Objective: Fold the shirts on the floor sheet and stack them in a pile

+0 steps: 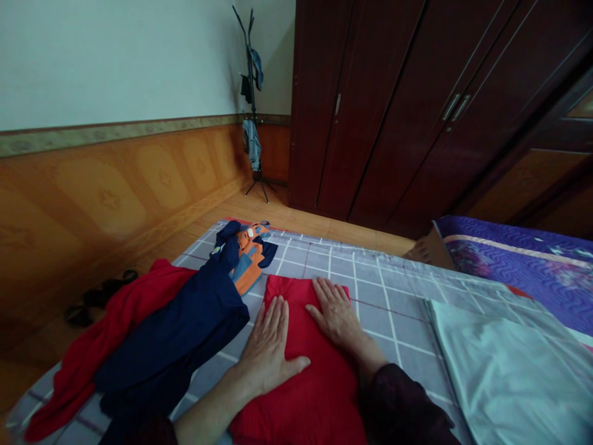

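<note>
A red cloth (315, 383), folded into a long rectangle, lies on the grey checked bedcover (370, 290). My left hand (273, 349) rests flat on its left side, fingers stretched forward and thumb apart. Near the far right corner of the cloth, my right hand (336, 312) lies palm down with its fingers extended. Neither hand grips anything. To the left are a dark blue garment (185, 321), another red garment (111, 327) partly beneath it, and an orange and blue patterned garment (250, 256).
A pale green cloth (514, 364) lies flat at the right. Beyond the bed stand a dark wooden wardrobe (380, 111) and a black coat rack (252, 99). A purple quilted bed (519, 253) is at far right; dark footwear (102, 293) sits on the left floor.
</note>
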`<action>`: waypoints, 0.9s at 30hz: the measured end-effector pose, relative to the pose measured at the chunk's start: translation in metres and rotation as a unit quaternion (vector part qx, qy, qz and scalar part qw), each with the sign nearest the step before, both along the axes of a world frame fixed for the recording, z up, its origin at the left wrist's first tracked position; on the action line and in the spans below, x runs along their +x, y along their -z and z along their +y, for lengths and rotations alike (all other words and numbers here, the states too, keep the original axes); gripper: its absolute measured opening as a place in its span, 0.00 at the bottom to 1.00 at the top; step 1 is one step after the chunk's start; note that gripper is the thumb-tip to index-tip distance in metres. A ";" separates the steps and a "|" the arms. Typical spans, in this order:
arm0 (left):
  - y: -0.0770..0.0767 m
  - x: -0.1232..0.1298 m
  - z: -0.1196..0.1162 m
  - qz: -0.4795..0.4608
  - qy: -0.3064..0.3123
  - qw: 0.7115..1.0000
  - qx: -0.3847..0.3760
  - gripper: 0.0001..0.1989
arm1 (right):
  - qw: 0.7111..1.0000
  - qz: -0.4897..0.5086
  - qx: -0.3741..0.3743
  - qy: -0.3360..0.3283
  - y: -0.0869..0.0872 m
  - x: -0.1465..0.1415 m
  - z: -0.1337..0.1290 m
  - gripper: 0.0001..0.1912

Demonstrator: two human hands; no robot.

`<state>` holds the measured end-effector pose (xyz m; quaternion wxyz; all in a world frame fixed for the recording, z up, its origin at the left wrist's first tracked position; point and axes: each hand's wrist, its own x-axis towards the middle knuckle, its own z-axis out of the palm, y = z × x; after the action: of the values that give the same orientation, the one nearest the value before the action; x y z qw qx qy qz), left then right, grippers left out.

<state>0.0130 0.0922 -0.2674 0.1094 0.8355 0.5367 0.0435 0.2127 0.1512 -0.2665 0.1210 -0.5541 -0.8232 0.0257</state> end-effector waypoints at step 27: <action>0.005 -0.001 0.001 -0.031 0.003 0.999 0.031 0.47 | 0.996 0.007 0.028 -0.089 -0.003 -0.031 -0.012 0.38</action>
<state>0.0119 0.0931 -0.2720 0.1004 0.8383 0.5289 0.0860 0.1813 0.1389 -0.2639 0.1392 -0.4744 -0.8690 0.0175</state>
